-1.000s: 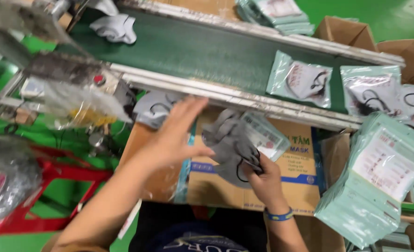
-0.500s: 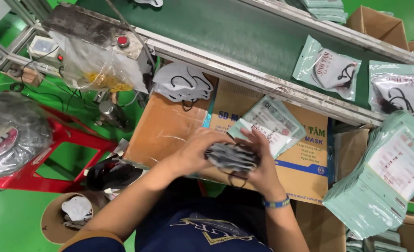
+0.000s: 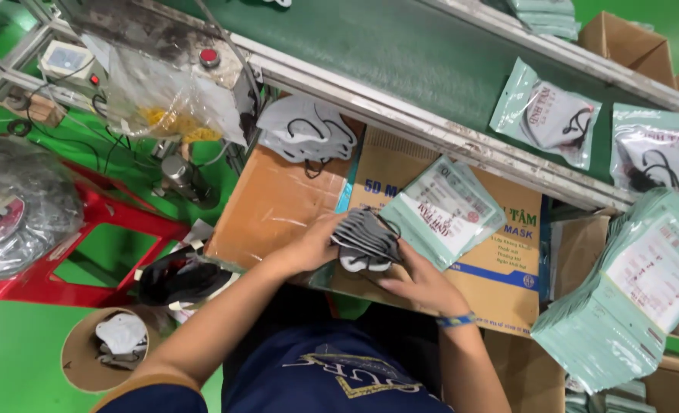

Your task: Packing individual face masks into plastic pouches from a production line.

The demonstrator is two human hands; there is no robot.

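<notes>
Green floor and a green conveyor belt (image 3: 431, 53) frame a cardboard box (image 3: 293, 199) serving as the worktop. Near its front edge, a stack of grey masks (image 3: 364, 243) sits clamped between both hands: left hand (image 3: 316, 243) closed on its left side, right hand (image 3: 420, 284) closed underneath. A pale green pouch (image 3: 445, 208) lies touching the stack's right. More grey masks (image 3: 305, 130) rest at the box's far edge.
</notes>
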